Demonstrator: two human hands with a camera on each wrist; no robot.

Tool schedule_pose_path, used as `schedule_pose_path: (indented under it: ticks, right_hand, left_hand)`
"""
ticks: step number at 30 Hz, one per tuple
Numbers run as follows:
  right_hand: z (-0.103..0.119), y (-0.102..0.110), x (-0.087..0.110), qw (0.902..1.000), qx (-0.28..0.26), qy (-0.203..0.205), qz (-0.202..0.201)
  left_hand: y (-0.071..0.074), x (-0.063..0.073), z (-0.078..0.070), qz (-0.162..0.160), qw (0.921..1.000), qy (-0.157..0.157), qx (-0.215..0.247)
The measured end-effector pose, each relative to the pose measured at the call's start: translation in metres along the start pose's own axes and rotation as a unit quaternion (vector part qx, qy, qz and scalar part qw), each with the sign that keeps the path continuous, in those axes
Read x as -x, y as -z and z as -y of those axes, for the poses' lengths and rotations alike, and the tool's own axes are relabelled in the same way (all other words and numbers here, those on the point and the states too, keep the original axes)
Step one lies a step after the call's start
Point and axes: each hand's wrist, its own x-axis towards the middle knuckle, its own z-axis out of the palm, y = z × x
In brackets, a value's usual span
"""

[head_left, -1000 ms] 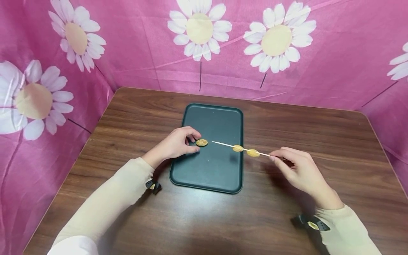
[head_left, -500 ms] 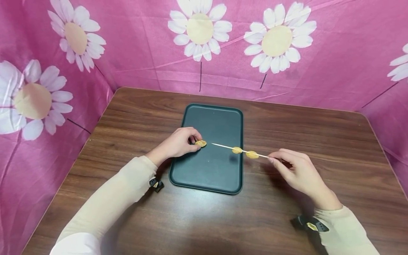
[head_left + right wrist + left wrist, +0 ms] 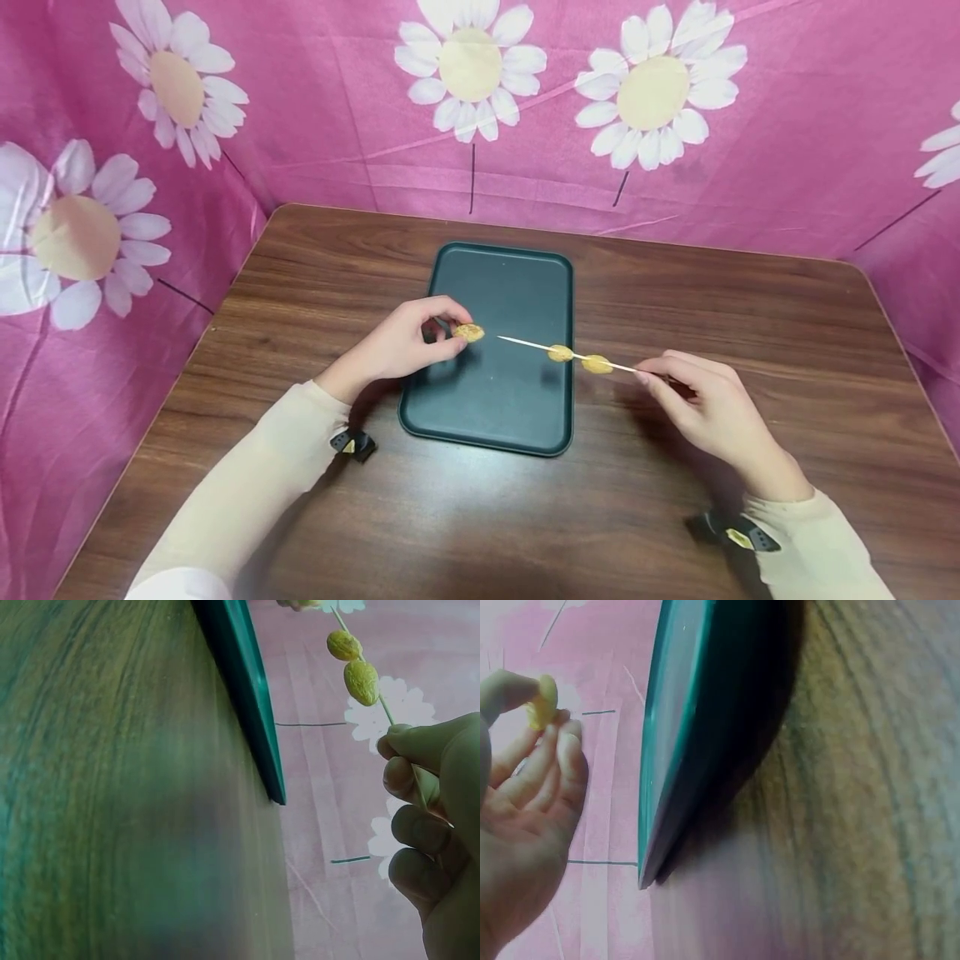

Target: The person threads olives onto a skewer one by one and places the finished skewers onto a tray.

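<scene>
My left hand (image 3: 408,340) pinches a small yellow-brown oval food piece (image 3: 470,332) between thumb and fingertips, held a little above the dark green tray. The left wrist view shows this yellow piece (image 3: 544,703) raised clear of the tray. A thin pale wooden skewer (image 3: 525,342) is in the grip of my right hand (image 3: 697,404), its sharp tip pointing left. Two similar wrinkled yellow pieces (image 3: 361,682) are threaded on it, slightly apart. A short gap separates the skewer's tip from the piece in my left hand.
Below both hands the dark green rectangular tray (image 3: 487,408) lies on a brown wood-grain table (image 3: 465,533). Pink cloth (image 3: 540,183) with large white daisies hangs behind and at the sides.
A second ago the loose piece lay at my left fingertips over the tray. My left hand has pinched it and lifted it slightly. The skewer has barely moved.
</scene>
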Motion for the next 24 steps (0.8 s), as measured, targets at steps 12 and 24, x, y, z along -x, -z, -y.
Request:
schedule_pose_path:
  ticks: [12,24]
  right_hand:
    - [0.009,0.007,0.0,1.0,-0.007,0.006,-0.001]
    - [0.015,0.007,-0.003,0.9976,-0.034,0.05,-0.033]
  left_hand:
    - [-0.003,0.013,-0.004,-0.038,0.9918,-0.076,0.096]
    - [-0.006,0.017,-0.006,-0.041,0.985,-0.107,0.129]
